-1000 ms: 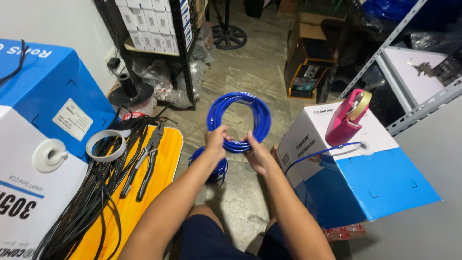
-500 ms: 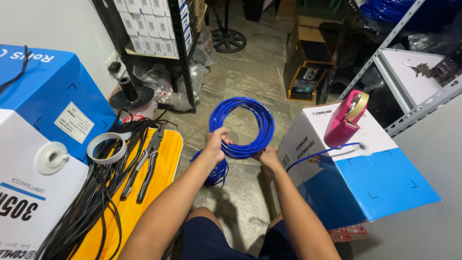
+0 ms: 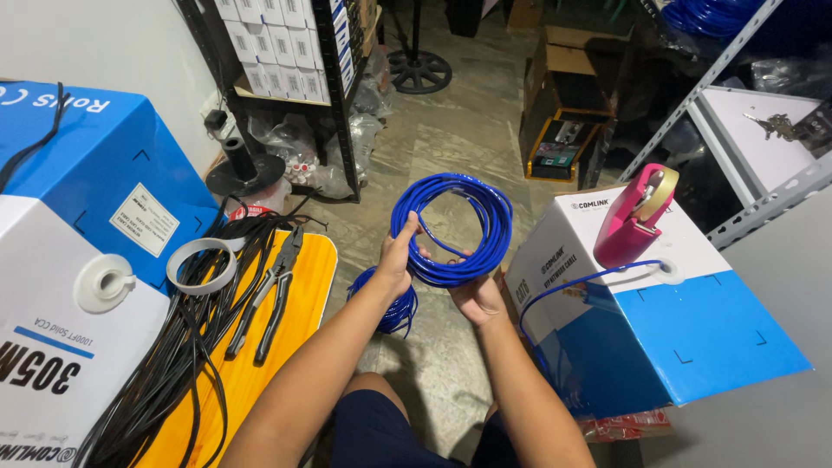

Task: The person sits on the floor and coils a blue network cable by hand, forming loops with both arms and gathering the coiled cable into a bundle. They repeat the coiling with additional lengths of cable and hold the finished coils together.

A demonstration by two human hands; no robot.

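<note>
One coil of blue cable [image 3: 452,227] is held upright over the floor, just left of the blue-and-white cable box [image 3: 641,321]. Left hand [image 3: 397,258]: fingers curled around the coil's left side, thumb pressed on the inner edge. Right hand [image 3: 476,297]: placed under the coil's lower right, fingers wrapped over the strands; fingertips hidden behind them.

Two cable boxes are counted: the one right of the coil and a larger one [image 3: 82,251] well to its left, cut off by the frame edge. One blue strand [image 3: 572,284] is seen coming out of the round hole in the top of the right box; the contents of both boxes are hidden. One pink tape dispenser [image 3: 634,217] stands on the right box.

A second, smaller blue bundle [image 3: 392,305] lies below the coil, partly covered by the left forearm. Left of the coil, one yellow board [image 3: 282,342] carries one pair of pliers [image 3: 267,290], one roll of white tape [image 3: 201,264] and a bundle of black cables [image 3: 173,364], strands too tangled to count.
</note>
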